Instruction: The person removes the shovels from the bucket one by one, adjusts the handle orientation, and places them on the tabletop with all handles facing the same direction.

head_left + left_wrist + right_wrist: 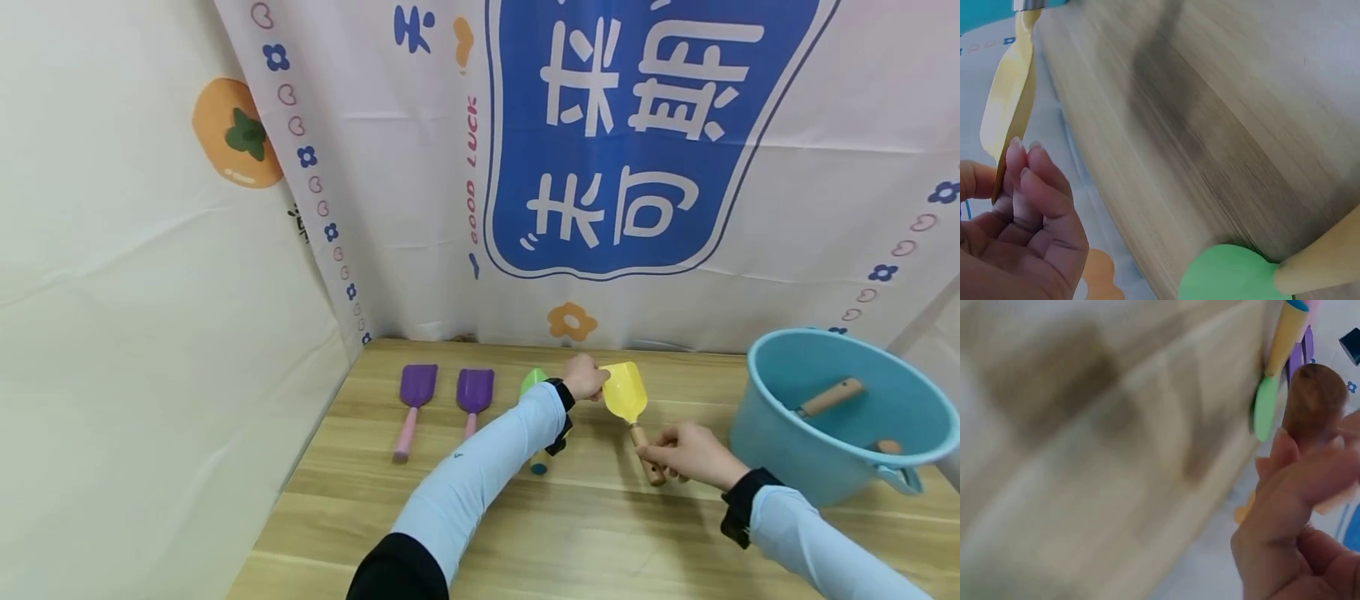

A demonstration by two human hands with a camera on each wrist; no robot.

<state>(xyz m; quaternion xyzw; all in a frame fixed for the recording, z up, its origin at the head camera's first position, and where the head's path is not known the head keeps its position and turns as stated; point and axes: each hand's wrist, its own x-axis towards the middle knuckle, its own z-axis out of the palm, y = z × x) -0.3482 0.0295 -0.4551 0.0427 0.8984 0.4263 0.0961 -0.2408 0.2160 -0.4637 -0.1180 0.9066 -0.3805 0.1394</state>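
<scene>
Both hands hold a yellow toy shovel (625,392) with a wooden handle, raised a little above the table. My left hand (584,377) pinches the tip of its yellow blade between thumb and fingers, as the left wrist view also shows. Around the wooden handle (1316,400) the fingers and thumb of my right hand (693,454) are curled. Under the left forearm lies a green shovel (534,379), partly hidden by the sleeve. Farther left rest two purple shovels with pink handles, one purple shovel (417,385) and a second purple shovel (475,390) whose handle end is covered by the arm.
A light blue bucket (780,450) stands on the right of the wooden table (600,550), with wooden handles (831,397) showing inside. Behind the table hangs a printed white cloth (420,275); a pale cloth wall (150,350) bounds the left side.
</scene>
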